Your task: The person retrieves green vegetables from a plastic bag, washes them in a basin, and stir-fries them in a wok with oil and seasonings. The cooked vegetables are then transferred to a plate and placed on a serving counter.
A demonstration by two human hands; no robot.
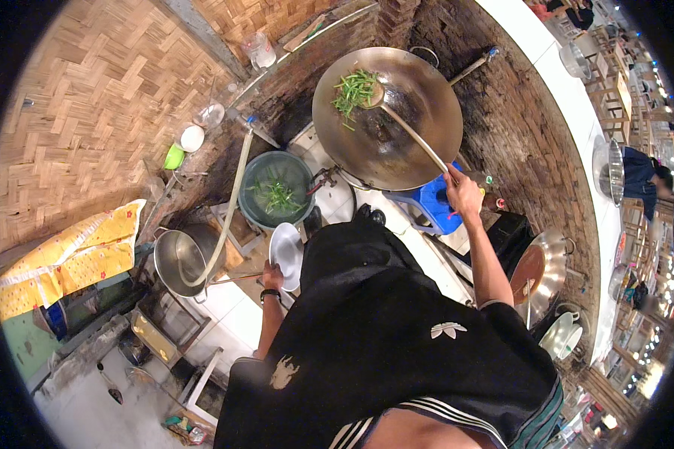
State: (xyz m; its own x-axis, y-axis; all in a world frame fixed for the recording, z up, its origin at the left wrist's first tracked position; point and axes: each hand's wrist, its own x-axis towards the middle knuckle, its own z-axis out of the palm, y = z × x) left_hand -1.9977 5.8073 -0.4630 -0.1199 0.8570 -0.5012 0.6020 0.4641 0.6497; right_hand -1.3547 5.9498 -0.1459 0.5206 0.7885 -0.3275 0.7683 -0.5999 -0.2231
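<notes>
My right hand grips the long handle of a ladle, whose head rests against the inside of a large wok. A clump of chopped green vegetables lies on the wok's upper left side, by the ladle head. Down at my left side, my left hand holds the rim of a white plate, which is tilted and shows no food. Between the wok and the plate stands a round grey tub of water with green vegetables in it.
A hose runs from a wall tap into a deep metal pot at left. A blue plastic stool stands below the wok. At right are a pan of reddish-brown sauce and bottles. A white counter tops the brick wall.
</notes>
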